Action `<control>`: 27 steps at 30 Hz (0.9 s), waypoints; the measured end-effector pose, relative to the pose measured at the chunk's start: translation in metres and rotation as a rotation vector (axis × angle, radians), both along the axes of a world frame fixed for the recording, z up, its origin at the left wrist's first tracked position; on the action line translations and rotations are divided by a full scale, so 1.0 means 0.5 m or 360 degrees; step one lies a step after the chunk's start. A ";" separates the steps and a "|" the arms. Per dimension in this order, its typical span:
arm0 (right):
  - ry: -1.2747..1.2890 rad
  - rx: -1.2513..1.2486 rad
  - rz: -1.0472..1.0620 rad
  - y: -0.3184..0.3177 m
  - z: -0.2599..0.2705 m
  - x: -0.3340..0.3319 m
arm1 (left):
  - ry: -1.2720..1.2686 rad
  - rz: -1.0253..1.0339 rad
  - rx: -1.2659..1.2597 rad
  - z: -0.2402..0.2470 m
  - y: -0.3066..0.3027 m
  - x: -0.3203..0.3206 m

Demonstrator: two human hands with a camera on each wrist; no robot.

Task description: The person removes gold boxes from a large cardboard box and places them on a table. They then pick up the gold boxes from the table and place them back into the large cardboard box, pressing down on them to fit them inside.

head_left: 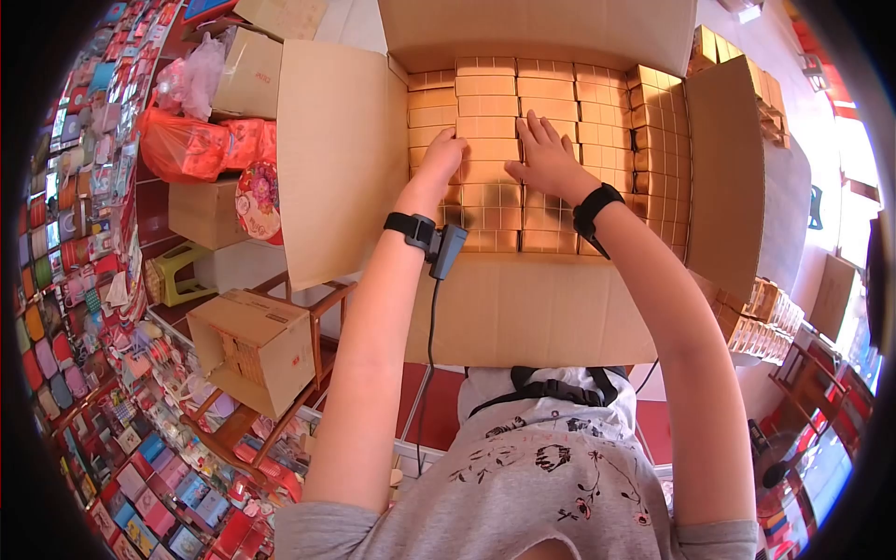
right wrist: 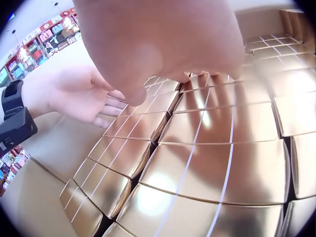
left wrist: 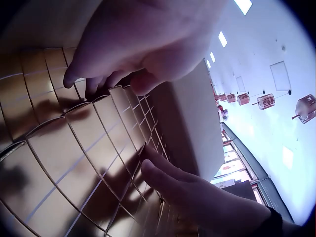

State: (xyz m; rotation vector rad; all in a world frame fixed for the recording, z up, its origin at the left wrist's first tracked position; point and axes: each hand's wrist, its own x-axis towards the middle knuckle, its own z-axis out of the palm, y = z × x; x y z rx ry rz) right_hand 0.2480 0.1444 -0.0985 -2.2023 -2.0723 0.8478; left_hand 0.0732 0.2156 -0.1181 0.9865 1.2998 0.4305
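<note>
Rows of shiny gold boxes [head_left: 488,196] fill an open cardboard carton [head_left: 523,308]. The left hand [head_left: 442,161] lies at the left columns, its fingertips down at the edge of a box row, as the right wrist view also shows the left hand [right wrist: 81,94]. To its right, the right hand [head_left: 551,163] rests on the gold boxes with fingers spread. In the left wrist view the left hand [left wrist: 143,44] has fingertips at the boxes' edges, and the right hand [left wrist: 192,197] touches the boxes below it. Thin pale lines cross the gold boxes [right wrist: 212,168].
Carton flaps stand out left [head_left: 327,168] and right [head_left: 728,177]. At left are a red plastic bag [head_left: 182,145], a green stool [head_left: 177,273] and a smaller carton [head_left: 271,345] on a wooden chair. More gold boxes [head_left: 761,317] lie at right.
</note>
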 end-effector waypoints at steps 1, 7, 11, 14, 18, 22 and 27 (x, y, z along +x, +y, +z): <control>0.0032 0.0026 -0.0029 0.002 0.001 0.000 | -0.0023 0.0058 0.0012 0.001 -0.001 0.001; 0.0148 0.0327 -0.0240 0.018 -0.052 -0.004 | -0.0087 0.0048 -0.0062 0.016 0.000 0.004; 0.0029 0.0321 -0.0238 0.016 -0.043 -0.016 | -0.0077 0.0118 -0.0063 0.038 -0.009 0.011; 0.0022 0.0325 -0.0193 0.012 -0.041 -0.012 | -0.0044 -0.0072 -0.0072 0.019 -0.004 0.007; 0.0024 0.0322 -0.0179 0.009 -0.040 -0.010 | -0.0048 -0.0011 -0.0076 0.008 0.002 0.006; 0.0065 0.0350 -0.0203 0.008 -0.043 -0.007 | -0.0003 0.0050 -0.0148 0.014 0.022 0.008; 0.0108 0.0353 -0.0187 0.003 -0.039 0.000 | -0.0151 -0.0043 -0.0084 0.004 0.026 0.017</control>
